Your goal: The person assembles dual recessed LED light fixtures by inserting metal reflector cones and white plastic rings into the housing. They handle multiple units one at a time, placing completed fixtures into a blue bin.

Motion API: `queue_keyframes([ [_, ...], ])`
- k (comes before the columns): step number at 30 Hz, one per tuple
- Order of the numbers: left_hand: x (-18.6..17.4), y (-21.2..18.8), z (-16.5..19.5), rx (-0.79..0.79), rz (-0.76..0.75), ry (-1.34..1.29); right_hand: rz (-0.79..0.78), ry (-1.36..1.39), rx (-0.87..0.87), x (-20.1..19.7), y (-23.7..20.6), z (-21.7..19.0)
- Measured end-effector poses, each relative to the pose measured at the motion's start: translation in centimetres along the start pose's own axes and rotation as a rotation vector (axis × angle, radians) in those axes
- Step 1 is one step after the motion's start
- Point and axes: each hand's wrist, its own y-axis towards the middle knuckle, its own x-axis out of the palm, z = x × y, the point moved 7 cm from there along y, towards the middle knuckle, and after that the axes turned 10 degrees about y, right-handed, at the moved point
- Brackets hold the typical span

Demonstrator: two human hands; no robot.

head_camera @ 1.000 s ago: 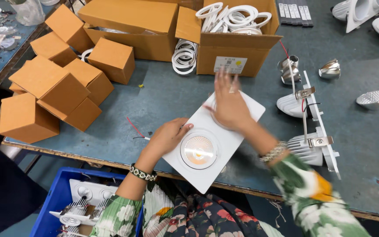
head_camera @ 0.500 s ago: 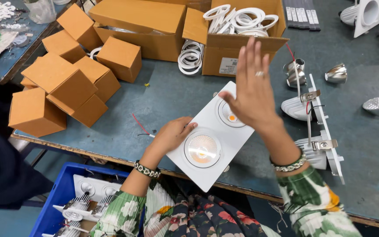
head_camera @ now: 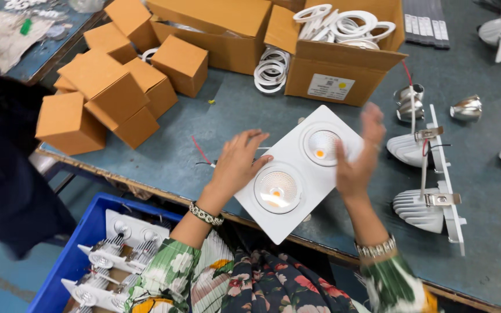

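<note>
Grey-blue and scuffed, the counter point(head_camera: 215, 127) under your hands carries brown cartons along its far side; an open cardboard box point(head_camera: 343, 69) straight ahead is full of white rings point(head_camera: 343, 23), with a few more rings point(head_camera: 271, 69) stacked beside it; small closed brown boxes point(head_camera: 108, 98) are heaped to your left. Your left hand point(head_camera: 240, 165) lies flat on the near-left edge of a white double downlight panel point(head_camera: 297, 171), fingers spread and loosely open, pressing rather than clasping; the panel sits tilted at the counter's near edge, faces up, its two round lenses showing an amber spot each. Your right hand point(head_camera: 359, 156) is at the panel's right edge, blurred, fingers extended and open; whether its grip has closed on the edge you cannot tell from here, though the palm seems to touch the side. Just to the right lies a second fixture point(head_camera: 430, 179) turned on its back, finned white housings and metal spring clips showing; loose silver reflectors point(head_camera: 466, 108) lie beyond it; below the counter on your left a blue crate point(head_camera: 65, 261) holds more white fixtures.
</note>
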Motion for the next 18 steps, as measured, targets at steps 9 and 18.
queue_keyframes([
  [9, 5.1, 2.4, 0.6, -0.113, -0.239, -0.110, 0.194, 1.123, 1.016, 3.1, -13.4, 7.6],
  [18, 4.7, -1.2, -5.0, -0.309, -0.150, -0.329, -0.294, 1.144, 0.872, 5.5, -12.4, -0.1],
])
